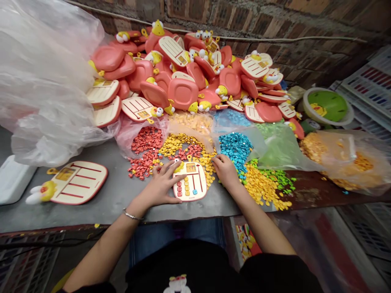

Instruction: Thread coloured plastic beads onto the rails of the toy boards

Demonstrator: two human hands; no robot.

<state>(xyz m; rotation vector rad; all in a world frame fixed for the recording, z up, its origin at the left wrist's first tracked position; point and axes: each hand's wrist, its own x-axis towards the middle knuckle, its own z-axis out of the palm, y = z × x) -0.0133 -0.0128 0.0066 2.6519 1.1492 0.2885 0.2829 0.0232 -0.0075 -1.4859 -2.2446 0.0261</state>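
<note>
My left hand (160, 182) steadies a cream toy board (200, 195) on the table, its thumb at the lower left edge and a finger reaching across the face. Red and yellow pieces sit in the board's left and middle slots, and one blue piece (194, 192) lies low in the right slot. My right hand (226, 171) is pinched just right of the board, with a small blue piece (213, 160) at its fingertips. Around it lie loose yellow pieces (209, 173), a blue heap (233, 148) and a red heap (148, 142).
Another toy board (81, 187) lies at the left. Many red-backed boards (183, 93) are piled against the brick wall (262, 20). Plastic bags of pieces (281, 146) line the middle. More yellow pieces (259, 185), green pieces (281, 179) and a green basin (328, 103) are rightward.
</note>
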